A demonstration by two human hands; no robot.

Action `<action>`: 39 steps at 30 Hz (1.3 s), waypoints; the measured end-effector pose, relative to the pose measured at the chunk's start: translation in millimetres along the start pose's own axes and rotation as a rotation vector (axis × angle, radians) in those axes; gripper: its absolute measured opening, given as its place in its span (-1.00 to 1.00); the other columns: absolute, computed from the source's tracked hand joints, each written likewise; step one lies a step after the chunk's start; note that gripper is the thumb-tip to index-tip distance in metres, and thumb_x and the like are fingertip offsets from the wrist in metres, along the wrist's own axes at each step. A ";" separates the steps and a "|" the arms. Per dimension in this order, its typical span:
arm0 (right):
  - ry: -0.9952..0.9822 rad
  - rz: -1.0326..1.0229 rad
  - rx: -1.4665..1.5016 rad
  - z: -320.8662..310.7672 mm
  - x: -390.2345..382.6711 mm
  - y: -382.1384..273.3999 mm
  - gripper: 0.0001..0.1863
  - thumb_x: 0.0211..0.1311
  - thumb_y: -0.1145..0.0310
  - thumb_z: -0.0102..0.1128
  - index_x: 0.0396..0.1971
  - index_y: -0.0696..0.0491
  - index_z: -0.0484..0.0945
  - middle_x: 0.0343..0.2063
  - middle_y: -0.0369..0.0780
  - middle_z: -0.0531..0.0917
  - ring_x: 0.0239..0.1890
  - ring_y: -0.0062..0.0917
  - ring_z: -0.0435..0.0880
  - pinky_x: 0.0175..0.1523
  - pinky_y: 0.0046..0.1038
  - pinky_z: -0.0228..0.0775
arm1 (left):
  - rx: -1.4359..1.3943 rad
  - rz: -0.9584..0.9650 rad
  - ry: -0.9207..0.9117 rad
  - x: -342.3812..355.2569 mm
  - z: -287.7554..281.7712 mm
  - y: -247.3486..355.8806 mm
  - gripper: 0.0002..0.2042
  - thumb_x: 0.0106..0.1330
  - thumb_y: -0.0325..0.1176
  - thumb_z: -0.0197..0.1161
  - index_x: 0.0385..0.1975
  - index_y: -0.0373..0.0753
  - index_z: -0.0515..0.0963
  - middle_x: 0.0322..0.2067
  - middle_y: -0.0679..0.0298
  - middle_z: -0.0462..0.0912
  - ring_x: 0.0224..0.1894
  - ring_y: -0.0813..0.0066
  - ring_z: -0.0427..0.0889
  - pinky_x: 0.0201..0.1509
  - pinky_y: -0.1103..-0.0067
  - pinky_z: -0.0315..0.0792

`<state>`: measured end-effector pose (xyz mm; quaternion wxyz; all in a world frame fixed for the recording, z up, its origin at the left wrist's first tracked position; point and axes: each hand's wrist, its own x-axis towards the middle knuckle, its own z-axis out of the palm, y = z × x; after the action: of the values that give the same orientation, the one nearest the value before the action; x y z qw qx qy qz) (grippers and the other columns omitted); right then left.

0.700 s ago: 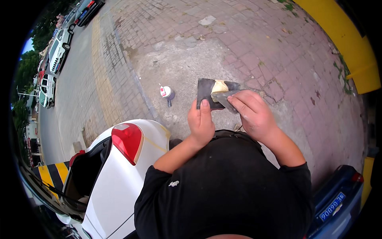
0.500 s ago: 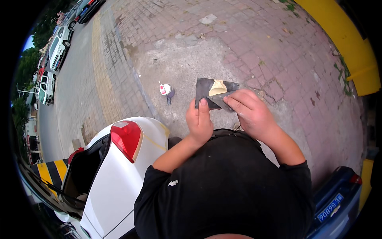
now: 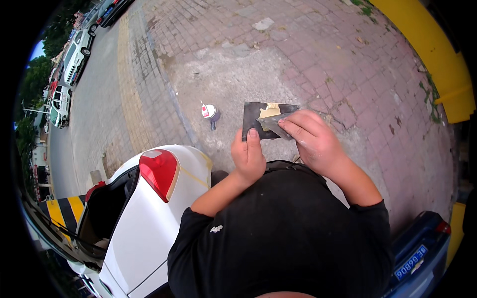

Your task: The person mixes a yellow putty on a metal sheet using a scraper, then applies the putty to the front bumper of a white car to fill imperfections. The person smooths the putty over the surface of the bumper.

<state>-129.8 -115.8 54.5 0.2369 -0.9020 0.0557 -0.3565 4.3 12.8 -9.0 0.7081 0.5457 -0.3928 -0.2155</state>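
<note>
My left hand (image 3: 249,155) grips the near left edge of a dark flat mixing board (image 3: 252,115), its thumb lying on top. Cream-coloured body filler (image 3: 271,110) is smeared on the board's far middle part. My right hand (image 3: 316,140) pinches a grey putty spreader (image 3: 275,122) between thumb and fingers. The spreader lies tilted across the board, its edge against the filler and covering part of it. On the concrete beyond my left hand stands a small tin (image 3: 210,112) with a white top and a red-and-white tube resting on it.
A white car (image 3: 144,218) with a red tail light (image 3: 160,174) and an open rear is close on my left. A dark blue car (image 3: 417,253) is at lower right. Yellow metalwork (image 3: 427,54) borders the right. Parked cars line the far left.
The spreader has drawn across the filler, which now lies as a thinner, more ragged patch. Both hands stay nearly where they were, still holding the board and the spreader.
</note>
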 end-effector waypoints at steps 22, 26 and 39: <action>0.051 -0.061 -0.042 -9.2 23.0 0.0 -0.53 -0.22 0.76 0.13 -0.15 0.27 0.55 -0.27 -0.09 0.58 -0.18 -0.19 0.58 -0.13 -0.30 0.50 | 0.126 0.005 0.047 7.2 -0.5 12.1 -0.74 0.49 -0.40 -0.10 -0.16 -0.46 0.50 -0.42 0.19 0.63 -0.44 0.55 0.53 -0.34 0.60 0.40; -0.006 -0.059 -0.011 -8.0 25.7 -4.6 -0.56 -0.21 0.76 0.14 -0.18 0.25 0.56 -0.29 -0.09 0.59 -0.21 -0.19 0.60 -0.14 -0.29 0.51 | 0.105 0.050 0.071 14.8 4.1 1.1 -0.74 0.48 -0.39 -0.10 -0.17 -0.43 0.52 -0.37 0.11 0.66 -0.39 0.45 0.62 -0.29 0.54 0.46; -0.117 -0.418 -0.058 -26.6 17.5 -6.4 -0.64 -0.02 0.34 0.33 -0.16 0.07 0.59 -0.21 -0.20 0.62 -0.11 -0.30 0.60 0.18 -0.05 0.39 | -0.764 -0.463 -0.225 31.6 -29.0 8.1 -0.70 0.49 -0.24 -0.02 -0.02 -0.37 0.43 -0.15 0.17 0.62 -0.14 0.42 0.63 -0.03 0.43 0.52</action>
<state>-135.1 -125.1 85.2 0.1345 -0.9195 -0.1363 -0.3434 45.2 9.7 6.0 0.7447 0.2924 -0.2272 -0.5553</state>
